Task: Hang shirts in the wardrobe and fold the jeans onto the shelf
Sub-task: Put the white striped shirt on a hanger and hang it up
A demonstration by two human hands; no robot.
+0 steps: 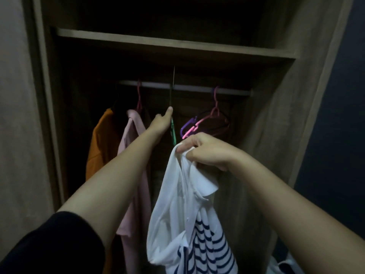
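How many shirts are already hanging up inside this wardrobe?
2: an orange shirt hangs farthest left, and a pink shirt hangs just right of it. The darkness may hide more.

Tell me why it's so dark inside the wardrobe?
Head view: little light reaches inside the wardrobe, so above the shelf is nearly black; the white shirt and right hand, nearer the camera, are brightest; the left hand at the green hanger looks soft; the wide lens bends the wardrobe's sides.

Shelf (167,44) over rail (189,88) | outer shirt (100,139) far left on rail, inner shirt (134,135) just right of it | spare hangers (205,123) on rail at right | left hand (161,123) on single hanger (173,133) between | right hand (207,149) nearer, held shirt (177,194) hanging under it
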